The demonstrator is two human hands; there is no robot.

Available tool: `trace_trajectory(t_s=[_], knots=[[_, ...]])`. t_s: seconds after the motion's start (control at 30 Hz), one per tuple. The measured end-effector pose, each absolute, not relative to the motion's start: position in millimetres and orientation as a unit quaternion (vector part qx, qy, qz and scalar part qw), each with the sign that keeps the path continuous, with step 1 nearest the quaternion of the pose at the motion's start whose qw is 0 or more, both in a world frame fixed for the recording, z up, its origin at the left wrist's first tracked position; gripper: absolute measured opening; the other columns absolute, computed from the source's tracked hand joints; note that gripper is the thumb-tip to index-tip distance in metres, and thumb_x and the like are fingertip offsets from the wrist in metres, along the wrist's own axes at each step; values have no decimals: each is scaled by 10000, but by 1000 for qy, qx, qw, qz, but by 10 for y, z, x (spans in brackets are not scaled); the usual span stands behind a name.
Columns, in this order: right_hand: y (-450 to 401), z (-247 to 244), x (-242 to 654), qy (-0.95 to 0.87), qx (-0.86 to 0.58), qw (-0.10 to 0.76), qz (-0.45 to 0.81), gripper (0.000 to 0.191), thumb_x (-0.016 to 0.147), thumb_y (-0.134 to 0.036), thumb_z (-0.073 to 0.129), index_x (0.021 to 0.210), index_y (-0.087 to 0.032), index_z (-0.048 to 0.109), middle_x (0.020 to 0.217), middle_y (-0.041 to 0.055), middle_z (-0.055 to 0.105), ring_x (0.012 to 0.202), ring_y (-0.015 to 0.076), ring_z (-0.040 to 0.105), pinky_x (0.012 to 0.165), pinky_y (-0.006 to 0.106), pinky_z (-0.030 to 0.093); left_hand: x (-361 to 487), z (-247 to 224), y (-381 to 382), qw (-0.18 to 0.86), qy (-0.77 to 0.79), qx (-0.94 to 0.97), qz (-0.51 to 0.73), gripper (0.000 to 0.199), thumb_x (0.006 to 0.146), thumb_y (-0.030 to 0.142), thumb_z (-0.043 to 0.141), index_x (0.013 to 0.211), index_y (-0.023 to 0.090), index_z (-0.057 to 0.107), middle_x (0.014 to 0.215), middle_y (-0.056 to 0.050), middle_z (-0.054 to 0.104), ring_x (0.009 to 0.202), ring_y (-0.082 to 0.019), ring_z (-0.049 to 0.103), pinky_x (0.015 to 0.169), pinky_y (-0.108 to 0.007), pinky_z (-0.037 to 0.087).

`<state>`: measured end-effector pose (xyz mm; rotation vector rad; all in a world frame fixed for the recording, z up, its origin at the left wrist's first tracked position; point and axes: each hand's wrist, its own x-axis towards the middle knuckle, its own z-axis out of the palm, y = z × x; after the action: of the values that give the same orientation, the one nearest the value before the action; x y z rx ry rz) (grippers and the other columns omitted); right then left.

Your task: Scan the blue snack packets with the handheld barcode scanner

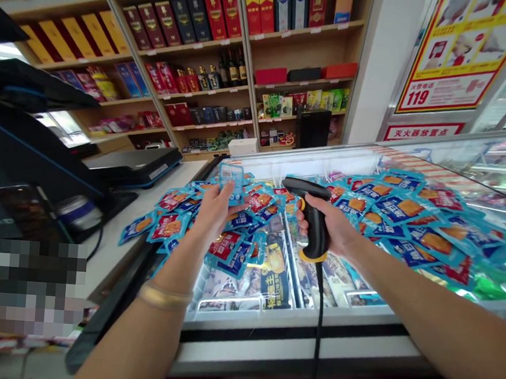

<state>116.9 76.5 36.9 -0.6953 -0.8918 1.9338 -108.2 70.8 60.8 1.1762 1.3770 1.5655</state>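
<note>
My left hand [219, 207] grips a light-blue snack packet [231, 179] and holds it up with its printed back toward me. In my right hand [326, 220] is a black and yellow barcode scanner [316, 228], its head pointing left toward that packet. A black cable [319, 321] hangs from the scanner's handle. Below and around my left hand lies a heap of blue and red snack packets [170, 224]. Another large heap of the same packets [407, 215] spreads over the freezer glass to the right of the scanner.
Under the packets is a glass-topped chest freezer [244, 310] with frozen goods inside. A counter [116, 226] on the left bears a scale [137, 164] and a dark till machine [22, 139]. Shelves of boxes and bottles [191, 75] stand behind.
</note>
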Motion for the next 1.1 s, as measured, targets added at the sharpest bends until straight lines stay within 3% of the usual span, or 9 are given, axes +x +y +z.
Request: trace_trajectory(t_s=[0.17,0.43,1.1], knots=[[714,405,1165,-369,-272,431,777,221,776,-375,644,767,-159,597,618,-7,550,470,83,460,446,198,417,-869,555,620,457,510,455,570,206,758,285,657,923,168,619,835,-26,703,777,-178,705,768,-387,603],[626,417,1143,-385,-254,398,793,204,784,-366,646,804,-169,598,627,1,558,484,94,463,448,207,419,-757,446,624,417,567,544,457,137,818,274,526,856,162,596,809,-27,706,735,-189,700,693,-362,599],[610,388,1118,-411,-257,390,783,240,761,-392,676,767,-166,594,609,-2,569,470,92,476,435,210,432,-747,450,624,413,570,547,454,140,800,286,554,862,164,585,779,-26,705,729,-198,702,656,-346,599]])
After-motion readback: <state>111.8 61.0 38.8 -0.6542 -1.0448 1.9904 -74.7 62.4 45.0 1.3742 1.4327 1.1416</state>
